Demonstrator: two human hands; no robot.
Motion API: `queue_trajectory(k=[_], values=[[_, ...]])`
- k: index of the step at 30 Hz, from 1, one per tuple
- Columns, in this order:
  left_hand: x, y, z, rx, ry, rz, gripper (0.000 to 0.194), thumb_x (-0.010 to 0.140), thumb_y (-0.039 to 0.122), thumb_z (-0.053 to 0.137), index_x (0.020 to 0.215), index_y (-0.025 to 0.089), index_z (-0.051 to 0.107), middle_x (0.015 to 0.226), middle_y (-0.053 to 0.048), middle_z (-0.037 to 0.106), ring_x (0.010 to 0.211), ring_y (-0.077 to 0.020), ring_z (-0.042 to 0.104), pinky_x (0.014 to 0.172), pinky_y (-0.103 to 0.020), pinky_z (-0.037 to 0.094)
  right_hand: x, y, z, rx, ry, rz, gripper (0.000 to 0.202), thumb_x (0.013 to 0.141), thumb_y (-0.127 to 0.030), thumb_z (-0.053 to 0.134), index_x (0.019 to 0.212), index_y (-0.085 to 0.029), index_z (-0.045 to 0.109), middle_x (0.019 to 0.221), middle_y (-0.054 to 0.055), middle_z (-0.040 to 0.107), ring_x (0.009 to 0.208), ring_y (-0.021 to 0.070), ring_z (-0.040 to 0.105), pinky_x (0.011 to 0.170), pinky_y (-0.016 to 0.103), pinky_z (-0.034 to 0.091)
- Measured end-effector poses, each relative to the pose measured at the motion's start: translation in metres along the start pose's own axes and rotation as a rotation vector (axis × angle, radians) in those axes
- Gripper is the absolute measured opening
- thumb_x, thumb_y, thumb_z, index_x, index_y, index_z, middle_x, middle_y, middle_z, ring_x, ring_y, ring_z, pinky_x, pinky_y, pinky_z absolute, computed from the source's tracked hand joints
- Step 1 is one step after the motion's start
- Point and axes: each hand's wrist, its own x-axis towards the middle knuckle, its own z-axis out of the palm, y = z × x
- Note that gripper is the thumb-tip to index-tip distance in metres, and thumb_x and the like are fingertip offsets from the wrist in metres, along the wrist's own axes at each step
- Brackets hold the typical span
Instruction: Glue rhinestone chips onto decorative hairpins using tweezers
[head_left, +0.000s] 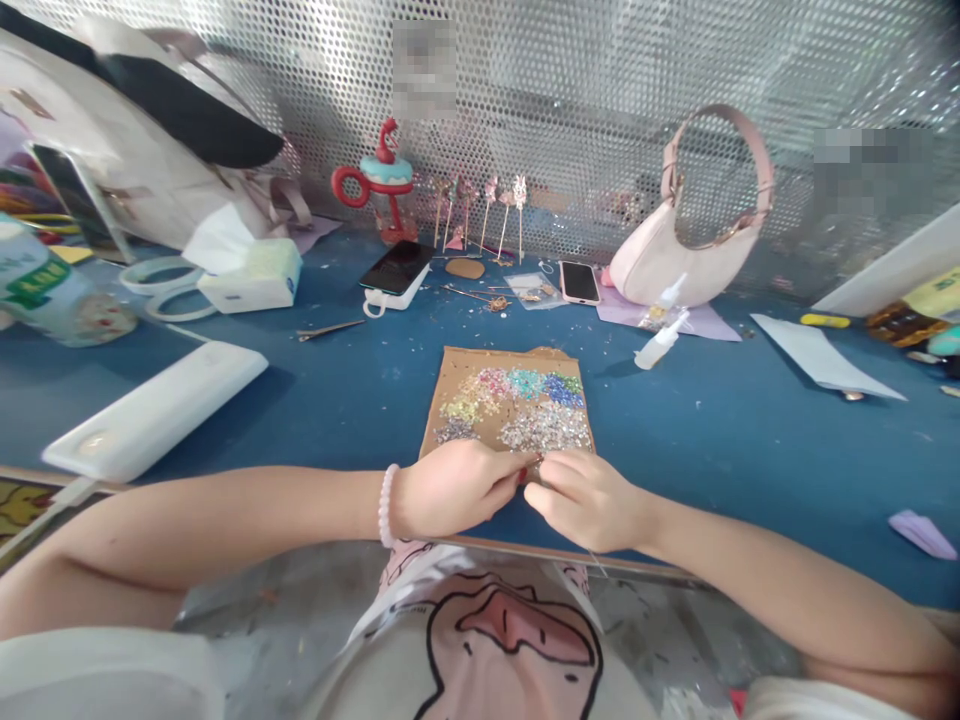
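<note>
My left hand (457,485), with a pink bead bracelet (387,505) at its wrist, is closed in a pinch at the near edge of a cardboard sheet (487,362). Fingertip to fingertip with it, my right hand (589,498) is closed too. Something tiny and dark red shows between them, too small to name. A thin pale strand (598,563) hangs below my right hand. Small sparkling beads or gems lie on the cardboard in colour groups: clear ones (547,428), turquoise ones (526,382), blue ones (562,390), pink ones (493,381), yellow ones (459,408) and grey ones (455,430).
Beyond the cardboard are tweezers (330,330), a black phone (397,268), a pink phone (580,282) and a small white glue bottle (660,342). A tissue box (251,275) and white power bank (161,410) lie left. A pink handbag (675,250) stands by the perforated wall.
</note>
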Motion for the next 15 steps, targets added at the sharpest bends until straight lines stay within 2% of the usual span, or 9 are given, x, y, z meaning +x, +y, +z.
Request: queue_trajectory(k=[6, 15], values=[[0.0012, -0.0028, -0.0008, -0.087, 0.011, 0.025, 0.027, 0.090, 0.007, 0.037, 0.101, 0.017, 0.060, 0.050, 0.006, 0.058, 0.047, -0.0084, 0.059, 0.053, -0.015, 0.043, 0.0000, -0.0031, 0.0038, -0.034, 0.035, 0.028, 0.030, 0.088, -0.012, 0.032, 0.070, -0.016, 0.056, 0.058, 0.002, 0.039, 0.058, 0.0136, 0.032, 0.054, 0.026, 0.030], [0.0023, -0.0026, -0.0009, -0.130, 0.029, 0.018, 0.028, 0.089, 0.007, 0.038, 0.103, 0.017, 0.060, 0.049, 0.007, 0.057, 0.047, -0.0085, 0.059, 0.053, -0.015, 0.043, 0.0003, -0.0069, 0.0051, -0.089, 0.074, 0.039, 0.028, 0.086, -0.010, 0.034, 0.070, -0.015, 0.056, 0.058, 0.002, 0.037, 0.057, 0.0143, 0.031, 0.055, 0.027, 0.029]])
